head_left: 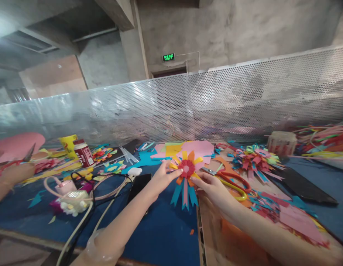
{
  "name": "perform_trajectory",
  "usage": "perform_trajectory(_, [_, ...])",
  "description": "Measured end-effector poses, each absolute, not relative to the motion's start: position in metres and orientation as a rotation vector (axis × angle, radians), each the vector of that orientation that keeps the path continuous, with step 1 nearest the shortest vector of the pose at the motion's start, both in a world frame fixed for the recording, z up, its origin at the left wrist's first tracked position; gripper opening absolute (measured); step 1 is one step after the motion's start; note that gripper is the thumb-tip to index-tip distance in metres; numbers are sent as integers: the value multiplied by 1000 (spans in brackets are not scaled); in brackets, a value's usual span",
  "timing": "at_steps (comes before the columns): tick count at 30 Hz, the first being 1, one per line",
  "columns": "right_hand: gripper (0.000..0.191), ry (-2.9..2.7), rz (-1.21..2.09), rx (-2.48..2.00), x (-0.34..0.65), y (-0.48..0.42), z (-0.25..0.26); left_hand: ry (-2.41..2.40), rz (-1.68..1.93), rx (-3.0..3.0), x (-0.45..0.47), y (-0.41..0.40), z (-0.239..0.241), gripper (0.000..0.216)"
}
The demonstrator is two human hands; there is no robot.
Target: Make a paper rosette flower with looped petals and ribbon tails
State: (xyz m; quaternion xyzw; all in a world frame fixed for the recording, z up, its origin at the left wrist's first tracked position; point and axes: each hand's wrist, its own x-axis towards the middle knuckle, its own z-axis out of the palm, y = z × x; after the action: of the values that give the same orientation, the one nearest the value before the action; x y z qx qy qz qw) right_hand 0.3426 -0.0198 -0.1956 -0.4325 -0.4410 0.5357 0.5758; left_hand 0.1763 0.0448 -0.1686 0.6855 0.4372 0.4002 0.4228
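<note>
A paper flower [187,171] with a red pleated centre, yellow and orange petals and blue and pink ribbon tails is held up over the blue table [160,229]. My left hand [163,177] pinches its left side, thumb pressed on the red centre. My right hand [211,186] grips its lower right edge with closed fingers. Red and yellow scissors [232,181] lie just right of my right hand.
A finished pile of paper flowers [254,159] and paper scraps cover the right side. A black phone [139,186], cables, a white charger and a red-labelled glue bottle [83,153] sit left. Another person's hand with scissors [13,168] works far left. A perforated metal screen stands behind.
</note>
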Motion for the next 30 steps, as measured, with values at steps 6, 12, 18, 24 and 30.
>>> perform_trajectory(6, [36, -939, 1345, -909, 342, -17, -203, 1027, 1388, 2402, 176, 34, -162, 17])
perform_trajectory(12, [39, -926, 1343, -921, 341, -20, -199, 888, 1251, 2661, 179, 24, -161, 5])
perform_trajectory(18, [38, -1012, 1271, -983, 340, -22, -196, 853, 1165, 2639, 181, 25, -162, 7])
perform_trajectory(24, [40, -1068, 1207, -1005, 340, -19, -199, 832, 1131, 2675, 180, 22, -159, 9])
perform_trajectory(30, [43, -1059, 1226, -1013, 339, -19, -201, 801, 1109, 2704, 179, 23, -158, 10])
